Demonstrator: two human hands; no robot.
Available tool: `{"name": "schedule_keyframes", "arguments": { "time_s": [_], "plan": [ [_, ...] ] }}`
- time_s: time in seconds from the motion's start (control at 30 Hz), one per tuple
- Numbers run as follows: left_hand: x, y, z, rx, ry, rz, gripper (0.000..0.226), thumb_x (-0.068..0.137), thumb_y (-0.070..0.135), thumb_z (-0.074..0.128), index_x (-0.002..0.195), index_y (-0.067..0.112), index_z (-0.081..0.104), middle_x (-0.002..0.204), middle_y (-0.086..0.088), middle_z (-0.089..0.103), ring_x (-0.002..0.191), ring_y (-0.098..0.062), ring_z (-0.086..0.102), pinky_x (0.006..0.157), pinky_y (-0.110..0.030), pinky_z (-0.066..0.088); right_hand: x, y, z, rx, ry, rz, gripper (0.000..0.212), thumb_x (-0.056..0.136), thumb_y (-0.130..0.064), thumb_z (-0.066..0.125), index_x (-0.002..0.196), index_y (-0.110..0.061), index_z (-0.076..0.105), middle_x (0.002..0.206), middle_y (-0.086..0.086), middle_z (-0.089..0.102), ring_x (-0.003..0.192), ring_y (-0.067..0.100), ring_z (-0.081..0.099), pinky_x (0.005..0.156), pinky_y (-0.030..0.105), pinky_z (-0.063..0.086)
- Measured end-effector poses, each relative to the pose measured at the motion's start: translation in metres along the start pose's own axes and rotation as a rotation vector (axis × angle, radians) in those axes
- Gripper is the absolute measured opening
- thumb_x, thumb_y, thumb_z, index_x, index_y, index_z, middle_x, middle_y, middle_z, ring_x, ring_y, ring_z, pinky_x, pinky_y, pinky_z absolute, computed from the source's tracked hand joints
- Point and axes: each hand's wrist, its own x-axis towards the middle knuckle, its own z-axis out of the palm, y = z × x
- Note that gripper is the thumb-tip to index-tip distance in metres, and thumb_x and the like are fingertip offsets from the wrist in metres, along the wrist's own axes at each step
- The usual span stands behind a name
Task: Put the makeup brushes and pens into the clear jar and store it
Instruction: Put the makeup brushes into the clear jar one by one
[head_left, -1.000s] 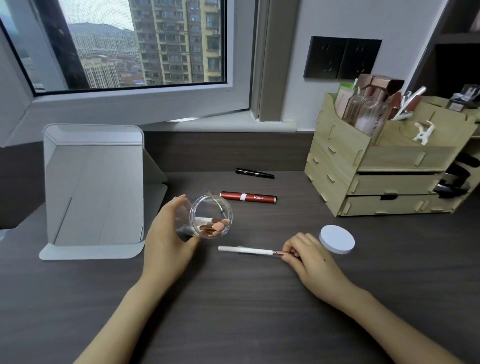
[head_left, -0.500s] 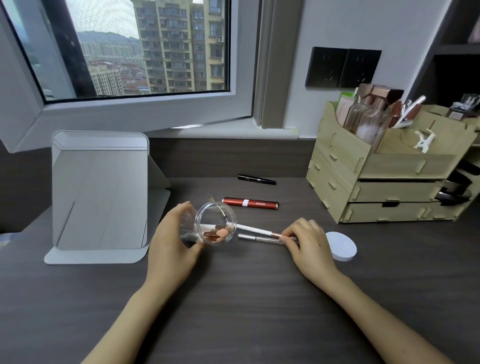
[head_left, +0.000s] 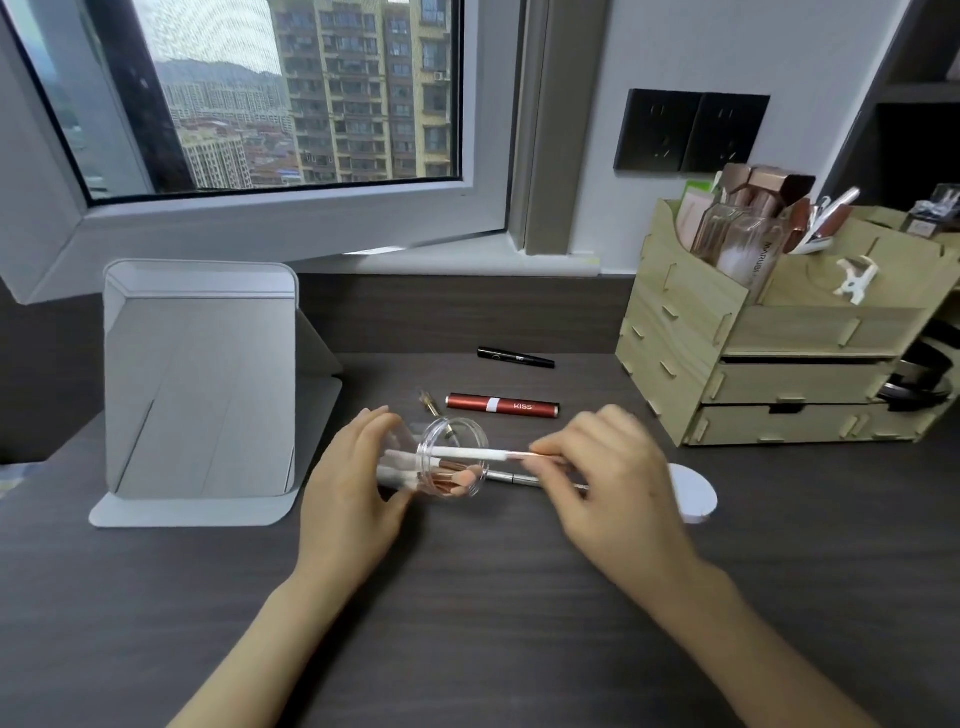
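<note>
The left hand (head_left: 358, 499) wraps the clear jar (head_left: 441, 462), tipped on its side with the mouth facing right so handles can slide in flat. The right hand (head_left: 608, 478) pinches a white-handled brush (head_left: 483, 453) by its metal end, handle tip already through the mouth. A silver pen (head_left: 511, 478) lies just beside it on the tabletop (head_left: 493, 623); the red pen (head_left: 501, 406) and black pen (head_left: 515, 357) wait farther back.

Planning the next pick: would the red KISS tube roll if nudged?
Probably: the red KISS tube looks round and smooth, lying flat on the desk, so a sideways nudge could roll it. It seems rigid and light.
</note>
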Motion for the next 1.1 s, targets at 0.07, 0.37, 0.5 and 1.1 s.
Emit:
{"name": "schedule_keyframes", "arguments": {
  "time_s": [0.07,0.37,0.5,1.1],
  "plan": [
    [0.0,0.002,-0.001,0.006,-0.009,0.028,0.078,0.054,0.003,0.086,0.117,0.023,0.046,0.121,-0.004,0.061,0.107,-0.028,0.059,0.084,-0.03,0.042,0.007,-0.01,0.017,0.034,-0.018,0.043,0.013,0.071,-0.02,0.077,0.066,-0.012,0.069,0.06,0.003,0.059,0.063,0.022,0.05,0.063,0.03,0.038],
    [0.003,0.0,-0.005,0.03,-0.032,-0.014,0.059,0.06,0.002,0.08,0.109,0.018,0.051,0.113,-0.001,0.061,0.104,-0.031,0.057,0.08,-0.041,0.05,-0.003,0.015,0.027,0.037,-0.055,0.163,0.024,0.087,-0.033,0.054,0.095,-0.02,0.072,0.075,0.0,0.061,0.074,0.023,0.052,0.067,0.039,0.044],
    [0.002,0.002,-0.007,0.017,0.049,0.005,0.065,0.058,-0.001,0.08,0.109,0.021,0.047,0.103,0.007,0.058,0.095,-0.029,0.059,0.075,-0.035,0.047,-0.029,0.049,0.022,-0.287,-0.35,0.208,0.028,0.082,-0.037,0.062,0.104,-0.021,0.068,0.091,0.001,0.064,0.087,0.026,0.052,0.075,0.038,0.038],
    [0.004,0.002,-0.009,0.058,0.051,0.009,0.066,0.058,0.001,0.081,0.112,0.019,0.049,0.112,-0.002,0.062,0.101,-0.036,0.059,0.08,-0.049,0.051,-0.031,0.046,-0.013,0.267,-0.057,0.307,0.01,0.084,0.0,0.062,0.084,-0.009,0.068,0.079,0.005,0.062,0.074,0.015,0.055,0.06,0.015,0.04]
  ]
}}
